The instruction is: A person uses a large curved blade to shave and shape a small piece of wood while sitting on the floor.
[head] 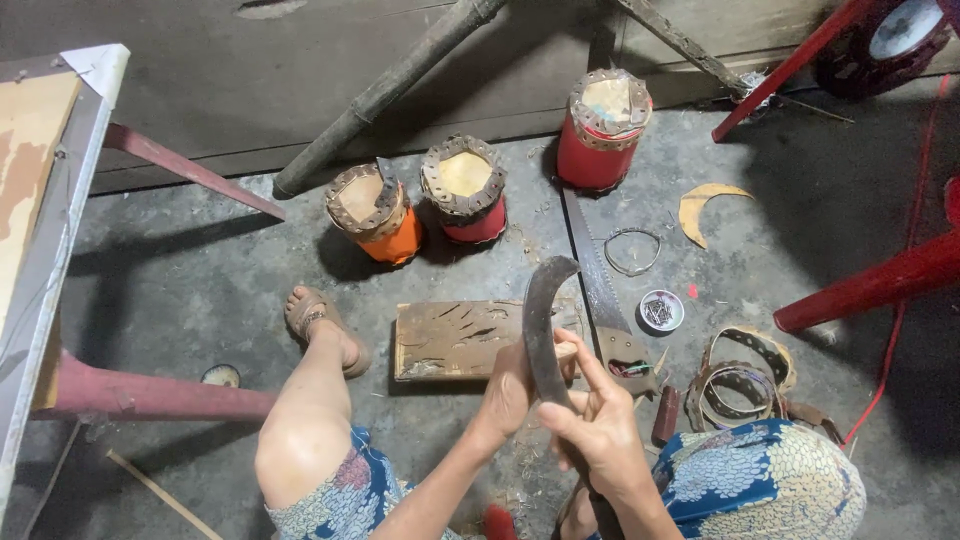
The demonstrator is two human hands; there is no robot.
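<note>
The floor (200, 270) was bare grey concrete, dusty and scattered with shavings. A dark plank wall (300, 60) ran along the far edge. A table (45, 200) with a worn top and dull red legs stood at the left. Red furniture legs (870, 285) crossed the right side. A bamboo pole (390, 90) leaned against the wall. Light was dim and even, with soft shadows.

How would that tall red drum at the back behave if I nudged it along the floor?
The tall red drum stands upright and looks taller than wide, so a push near its top would probably tip it rather than slide it. Once on its side, its round body would likely roll. The concrete floor looks rough and littered with shavings, so a low push may drag.
</note>
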